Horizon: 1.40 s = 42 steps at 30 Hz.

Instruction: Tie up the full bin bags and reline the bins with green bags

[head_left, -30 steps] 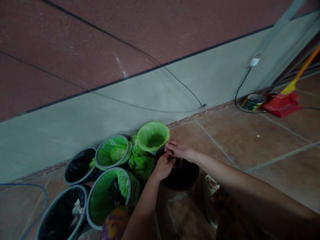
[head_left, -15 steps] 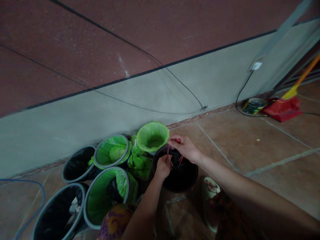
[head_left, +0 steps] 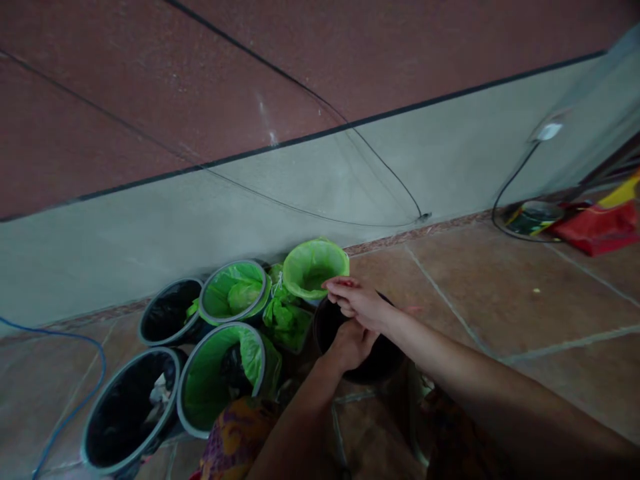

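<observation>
Over a dark round bin [head_left: 327, 320], my two hands are close together, one crossing above the other. My right hand [head_left: 356, 300] is closed, with a bit of red cord [head_left: 344, 284] showing at its fingers. Below it, my left hand [head_left: 354, 343] is closed too, its fingers partly hidden behind the right wrist. A short reddish streak, perhaps a cord end [head_left: 413, 309], shows to the right of the right forearm. The bin's inside is very dark and mostly covered by my hands. Just behind it stands a bin lined with a light green bag [head_left: 313, 248].
Left of my hands are green-lined bins [head_left: 207, 337], black-lined bins [head_left: 173, 293] and a green bag [head_left: 285, 320]. A blue hose [head_left: 100, 347] lies at far left. A red dustpan [head_left: 603, 227], a tin [head_left: 534, 219] and a black cable [head_left: 505, 180] are along the wall at right.
My left hand has moved up and right, under my right hand. The red cord stretched between them before is now mostly hidden. The view has shifted slightly left.
</observation>
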Available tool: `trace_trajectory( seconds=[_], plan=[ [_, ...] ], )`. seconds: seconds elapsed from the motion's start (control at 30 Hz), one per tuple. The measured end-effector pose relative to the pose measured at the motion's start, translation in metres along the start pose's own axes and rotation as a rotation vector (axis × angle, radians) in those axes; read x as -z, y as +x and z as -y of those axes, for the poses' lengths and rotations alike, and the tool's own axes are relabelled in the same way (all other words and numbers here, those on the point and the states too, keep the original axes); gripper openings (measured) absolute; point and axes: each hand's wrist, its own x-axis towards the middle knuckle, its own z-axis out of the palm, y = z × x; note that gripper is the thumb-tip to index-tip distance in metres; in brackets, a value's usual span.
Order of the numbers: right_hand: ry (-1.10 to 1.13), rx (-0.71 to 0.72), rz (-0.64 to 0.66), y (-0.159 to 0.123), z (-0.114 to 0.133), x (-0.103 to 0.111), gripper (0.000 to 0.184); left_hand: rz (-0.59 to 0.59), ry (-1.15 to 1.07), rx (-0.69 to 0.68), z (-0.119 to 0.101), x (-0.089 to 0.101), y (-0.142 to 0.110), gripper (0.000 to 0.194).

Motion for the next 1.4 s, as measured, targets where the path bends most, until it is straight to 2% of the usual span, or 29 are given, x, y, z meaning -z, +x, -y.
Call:
trace_trajectory(
  seconds=[0.13,0.2,0.27,0.33,0.43,0.5,0.57,0.77,0.87,0.93,1.0,1.07,1.1,1.17,1.27,1.33,1.4],
  plan=[
    [0.200,-0.085,0.006,0.004,0.005,0.013,0.037,-0.021,-0.067,0.094,0.003,-0.002,0.003,0.039],
    [0.153,-0.067,-0.027,0.005,0.006,0.024,0.038,-0.056,-0.178,0.167,0.007,-0.005,0.006,0.037],
    [-0.091,-0.015,-0.086,0.005,0.005,0.037,0.040,-0.111,-0.320,0.279,0.012,-0.007,0.008,0.036],
    [-0.437,0.023,-0.081,0.002,0.001,0.049,0.039,-0.153,-0.458,0.403,0.015,-0.007,0.009,0.035],
    [-0.872,0.017,0.090,-0.007,-0.010,0.064,0.022,-0.182,-0.606,0.491,0.019,-0.003,0.010,0.035],
    [-1.055,-0.003,0.176,-0.014,-0.018,0.069,0.022,-0.206,-0.651,0.515,0.020,0.000,0.009,0.035],
    [-1.161,-0.023,0.203,-0.019,-0.024,0.074,0.024,-0.224,-0.681,0.533,0.021,0.001,0.009,0.033],
    [-1.230,-0.074,0.175,-0.022,-0.030,0.087,0.025,-0.325,-0.808,0.586,0.024,0.002,0.011,0.030],
    [-1.113,-0.158,0.280,-0.027,-0.020,0.083,0.027,-0.353,-0.850,0.600,0.027,0.007,0.012,0.020],
    [-1.042,-0.257,0.390,-0.031,-0.012,0.079,0.028,-0.329,-0.789,0.593,0.030,0.012,0.012,0.011],
    [-1.054,-0.350,0.478,-0.034,-0.008,0.078,0.026,-0.278,-0.598,0.565,0.035,0.015,0.011,0.013],
    [-1.183,-0.378,0.488,-0.033,-0.010,0.082,0.023,-0.229,-0.335,0.497,0.039,0.016,0.009,0.016],
    [-1.270,-0.357,0.454,-0.031,-0.012,0.085,0.019,-0.214,-0.214,0.441,0.041,0.016,0.008,0.017],
    [-1.398,-0.269,0.312,-0.026,-0.020,0.092,0.014,-0.195,-0.025,0.294,0.042,0.015,0.006,0.020],
    [-1.322,-0.044,0.115,-0.016,-0.033,0.096,0.033,-0.194,0.189,0.102,0.039,0.016,0.003,0.029],
    [-1.132,0.115,0.129,-0.011,-0.039,0.092,0.036,-0.192,0.307,0.014,0.035,0.018,0.002,0.034],
    [-0.930,0.214,0.214,-0.006,-0.043,0.085,0.032,-0.195,0.391,-0.055,0.031,0.020,0.000,0.033]
  ],
)
